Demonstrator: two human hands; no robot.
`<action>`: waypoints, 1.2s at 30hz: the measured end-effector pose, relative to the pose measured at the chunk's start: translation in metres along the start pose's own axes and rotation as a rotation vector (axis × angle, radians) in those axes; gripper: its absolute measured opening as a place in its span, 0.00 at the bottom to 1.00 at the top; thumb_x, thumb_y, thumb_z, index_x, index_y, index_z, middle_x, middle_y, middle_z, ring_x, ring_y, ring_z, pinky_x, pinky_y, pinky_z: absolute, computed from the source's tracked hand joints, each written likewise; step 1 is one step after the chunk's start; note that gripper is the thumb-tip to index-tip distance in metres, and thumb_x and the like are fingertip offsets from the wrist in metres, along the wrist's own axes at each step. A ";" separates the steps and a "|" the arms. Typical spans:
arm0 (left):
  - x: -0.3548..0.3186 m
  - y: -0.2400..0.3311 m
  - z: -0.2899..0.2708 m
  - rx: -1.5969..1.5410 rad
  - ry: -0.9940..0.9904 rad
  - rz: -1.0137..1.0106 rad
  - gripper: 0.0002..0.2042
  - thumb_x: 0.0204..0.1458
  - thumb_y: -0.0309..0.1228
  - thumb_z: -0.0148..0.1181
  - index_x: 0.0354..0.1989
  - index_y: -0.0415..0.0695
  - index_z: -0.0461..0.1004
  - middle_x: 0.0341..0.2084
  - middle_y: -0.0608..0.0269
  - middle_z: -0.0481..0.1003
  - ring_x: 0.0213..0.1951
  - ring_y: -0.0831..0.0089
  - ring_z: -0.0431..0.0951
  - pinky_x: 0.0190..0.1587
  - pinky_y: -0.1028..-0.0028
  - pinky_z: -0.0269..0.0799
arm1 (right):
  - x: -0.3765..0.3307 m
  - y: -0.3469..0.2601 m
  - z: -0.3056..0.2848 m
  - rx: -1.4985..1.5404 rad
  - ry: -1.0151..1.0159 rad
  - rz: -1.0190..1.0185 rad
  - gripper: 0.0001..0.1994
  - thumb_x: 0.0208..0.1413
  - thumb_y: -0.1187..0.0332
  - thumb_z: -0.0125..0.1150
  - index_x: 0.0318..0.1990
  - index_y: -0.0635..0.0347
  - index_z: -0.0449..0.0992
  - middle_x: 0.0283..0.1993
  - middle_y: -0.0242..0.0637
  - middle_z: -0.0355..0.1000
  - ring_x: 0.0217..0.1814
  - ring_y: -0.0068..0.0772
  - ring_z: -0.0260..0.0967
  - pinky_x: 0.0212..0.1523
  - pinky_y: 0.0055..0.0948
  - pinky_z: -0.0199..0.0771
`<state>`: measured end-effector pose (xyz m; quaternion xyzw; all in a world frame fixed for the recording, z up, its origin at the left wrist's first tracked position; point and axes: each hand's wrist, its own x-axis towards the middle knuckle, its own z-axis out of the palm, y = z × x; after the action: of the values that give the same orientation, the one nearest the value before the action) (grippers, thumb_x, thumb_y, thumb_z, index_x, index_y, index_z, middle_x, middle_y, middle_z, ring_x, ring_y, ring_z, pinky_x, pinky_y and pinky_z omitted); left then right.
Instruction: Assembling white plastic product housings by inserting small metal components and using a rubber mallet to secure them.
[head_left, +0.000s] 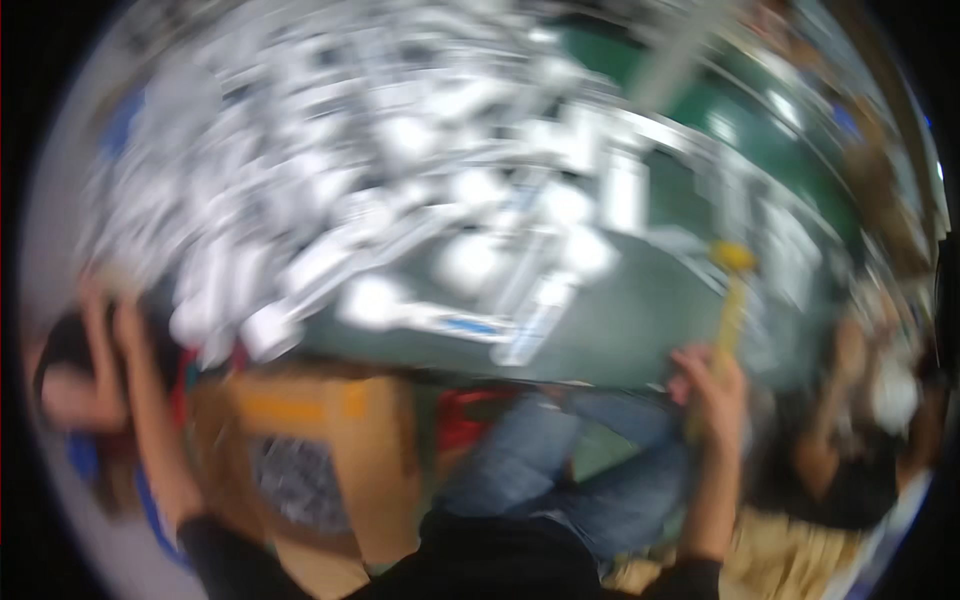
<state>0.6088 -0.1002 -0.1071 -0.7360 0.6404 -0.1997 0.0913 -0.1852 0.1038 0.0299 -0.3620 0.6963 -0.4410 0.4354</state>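
Beside the table's (620, 340) left edge, the left hand (105, 320) is raised; blur hides whether it is open or closed. White parts (400, 200) crowd the table's far side. At its near right edge, the right hand (712, 385) grips a yellow-tipped tool (733, 290).

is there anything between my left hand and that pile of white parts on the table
Nothing visible, though the picture is heavily blurred. The left hand is raised at the edge of the white parts on the green table, fingers apparently empty.
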 end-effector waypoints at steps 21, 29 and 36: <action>-0.081 0.454 -0.415 -0.866 0.319 1.233 0.05 0.53 0.32 0.62 0.33 0.47 0.81 0.30 0.59 0.83 0.36 0.57 0.85 0.35 0.61 0.78 | 0.052 0.070 -0.027 0.208 0.150 -0.183 0.14 0.72 0.61 0.59 0.58 0.58 0.74 0.27 0.26 0.68 0.16 0.12 0.58 0.15 0.15 0.55; -0.110 0.494 -0.430 -1.054 0.292 1.286 0.11 0.53 0.37 0.62 0.27 0.43 0.80 0.20 0.50 0.80 0.28 0.48 0.83 0.30 0.55 0.77 | 0.050 0.070 -0.026 0.175 0.119 -0.266 0.14 0.71 0.62 0.61 0.56 0.60 0.73 0.27 0.27 0.70 0.16 0.12 0.59 0.15 0.15 0.56; -0.148 0.516 -0.418 -1.399 -0.077 1.046 0.10 0.62 0.34 0.55 0.38 0.40 0.77 0.33 0.44 0.81 0.40 0.41 0.82 0.43 0.51 0.77 | 0.045 0.069 -0.050 0.331 0.163 -0.251 0.14 0.72 0.60 0.60 0.57 0.58 0.76 0.25 0.26 0.70 0.17 0.12 0.60 0.15 0.15 0.57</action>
<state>-0.0450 0.0110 0.0435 -0.2412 0.8681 0.3316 -0.2798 -0.2553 0.1028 -0.0352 -0.3326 0.5969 -0.6279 0.3728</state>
